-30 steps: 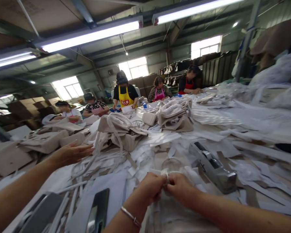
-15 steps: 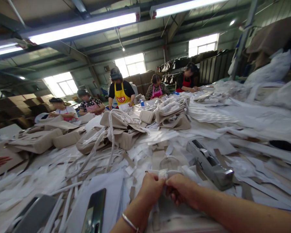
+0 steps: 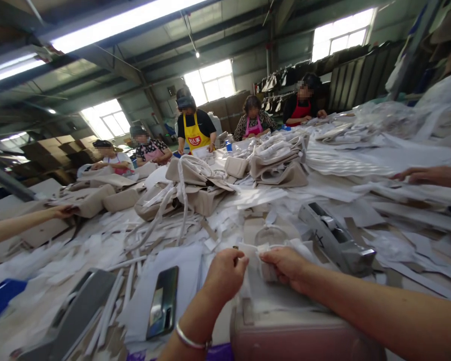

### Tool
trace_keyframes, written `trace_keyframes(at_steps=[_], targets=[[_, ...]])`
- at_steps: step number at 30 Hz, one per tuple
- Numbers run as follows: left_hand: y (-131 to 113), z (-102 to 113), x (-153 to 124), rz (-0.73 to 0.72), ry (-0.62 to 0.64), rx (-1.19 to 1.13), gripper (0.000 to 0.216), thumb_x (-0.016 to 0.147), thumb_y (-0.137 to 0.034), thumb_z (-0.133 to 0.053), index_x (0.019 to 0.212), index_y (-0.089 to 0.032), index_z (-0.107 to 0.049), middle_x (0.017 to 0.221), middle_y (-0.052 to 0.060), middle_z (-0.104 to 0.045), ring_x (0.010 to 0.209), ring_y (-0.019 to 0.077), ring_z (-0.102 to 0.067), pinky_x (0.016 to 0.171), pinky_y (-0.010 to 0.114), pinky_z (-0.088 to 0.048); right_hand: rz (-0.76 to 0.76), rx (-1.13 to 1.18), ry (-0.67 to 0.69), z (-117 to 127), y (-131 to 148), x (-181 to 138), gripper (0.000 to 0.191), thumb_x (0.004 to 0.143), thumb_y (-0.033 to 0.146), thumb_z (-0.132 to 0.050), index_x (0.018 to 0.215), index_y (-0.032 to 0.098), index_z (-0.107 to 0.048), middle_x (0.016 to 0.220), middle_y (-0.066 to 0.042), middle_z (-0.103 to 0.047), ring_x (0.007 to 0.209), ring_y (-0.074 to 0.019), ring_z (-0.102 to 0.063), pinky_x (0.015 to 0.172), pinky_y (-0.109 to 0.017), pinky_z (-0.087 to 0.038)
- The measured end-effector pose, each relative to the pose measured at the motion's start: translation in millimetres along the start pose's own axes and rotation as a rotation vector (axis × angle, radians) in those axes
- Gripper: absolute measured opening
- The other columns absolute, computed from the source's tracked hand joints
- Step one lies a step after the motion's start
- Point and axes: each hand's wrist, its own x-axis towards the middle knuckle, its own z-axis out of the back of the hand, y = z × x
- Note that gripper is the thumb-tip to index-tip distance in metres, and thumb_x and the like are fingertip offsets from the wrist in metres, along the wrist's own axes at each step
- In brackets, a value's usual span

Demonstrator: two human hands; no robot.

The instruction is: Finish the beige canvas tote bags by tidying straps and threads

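My right hand (image 3: 287, 268) pinches a white-wrapped strap (image 3: 267, 271) above a beige bag. Just left of it, my left hand (image 3: 225, 276) is closed, thumb against fingers. What it holds, if anything, is too small to make out. A small dark metal piece (image 3: 235, 247) shows by its knuckles. The bag (image 3: 304, 333) lies below my hands, partly under thin white wrapping (image 3: 281, 296). Beyond my hands is a clear round tape roll (image 3: 270, 235). A grey tape dispenser (image 3: 338, 240) stands to the right of it.
A phone (image 3: 163, 301) lies on white sheets (image 3: 188, 265), with another grey dispenser (image 3: 71, 311) further left. Beige bags (image 3: 199, 195) and paper scraps cover the table. Other people's hands reach in from the left (image 3: 62, 211) and right (image 3: 428, 176). Several co-workers stand or sit across the table.
My hands have come apart, the left one leaving the white-wrapped strap while the right one keeps it. More of the bag shows below. A co-worker's hand has appeared at right; my view has shifted.
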Motion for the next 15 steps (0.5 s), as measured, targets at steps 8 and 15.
trace_keyframes(at_steps=[8,15], targets=[[41.5,-14.0,-14.0,0.249,0.081,-0.018,0.052,0.089,-0.054,-0.048,0.048,-0.023,-0.042,0.046,-0.005,-0.033,0.051,0.0138,-0.034,0.055,0.029,-0.023,-0.032,0.015,0.069,3.9,-1.9,4.0,0.027,0.083,0.029,-0.065,0.065,0.021,-0.046,0.044,0.009,-0.033,0.037,-0.0060,-0.021,0.038,-0.021,-0.011],[29.6,-28.4,-12.5,0.293,0.035,-0.152,0.043,0.078,-0.052,-0.063,0.053,-0.021,-0.046,0.050,-0.006,-0.035,0.052,0.0115,-0.032,0.052,0.027,-0.024,-0.031,0.005,0.071,6.8,0.2,2.2,0.031,0.082,0.031,-0.069,0.066,0.021,-0.044,0.046,0.010,-0.035,0.036,-0.0050,-0.022,0.036,-0.019,-0.012]])
